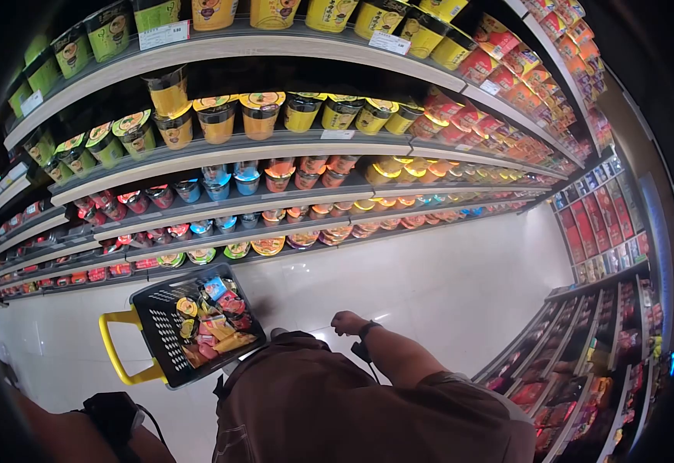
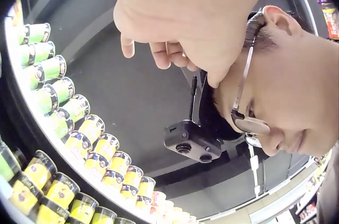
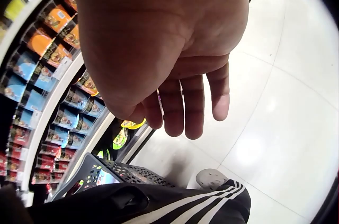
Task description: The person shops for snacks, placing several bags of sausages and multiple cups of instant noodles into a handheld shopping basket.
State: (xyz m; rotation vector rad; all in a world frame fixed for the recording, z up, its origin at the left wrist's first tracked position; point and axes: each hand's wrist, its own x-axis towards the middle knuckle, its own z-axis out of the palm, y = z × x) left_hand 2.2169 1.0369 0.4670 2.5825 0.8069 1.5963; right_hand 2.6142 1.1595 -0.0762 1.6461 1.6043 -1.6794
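My right hand point(image 1: 345, 323) hangs beside my body above the pale floor, holding nothing. In the right wrist view its fingers point(image 3: 193, 107) point down, loosely bent. Raised beside my head, my left hand point(image 2: 180, 17) has bent fingers with nothing visible between them; it overlaps the temple of the glasses in that view. Only the left forearm shows in the head view, at lower left. By my feet on the floor stands a black shopping basket point(image 1: 169, 333) with a yellow handle point(image 1: 110, 347). Several colourful food packets point(image 1: 217, 324) lie inside it.
Long shelves point(image 1: 275, 147) of instant noodle cups point(image 1: 262, 114) curve across the front, in green, yellow, orange, blue and red rows. More stocked shelves point(image 1: 584, 363) stand to the right. White tiled floor point(image 1: 445, 270) runs between them. A small head-worn camera point(image 2: 192, 142) sits at my forehead.
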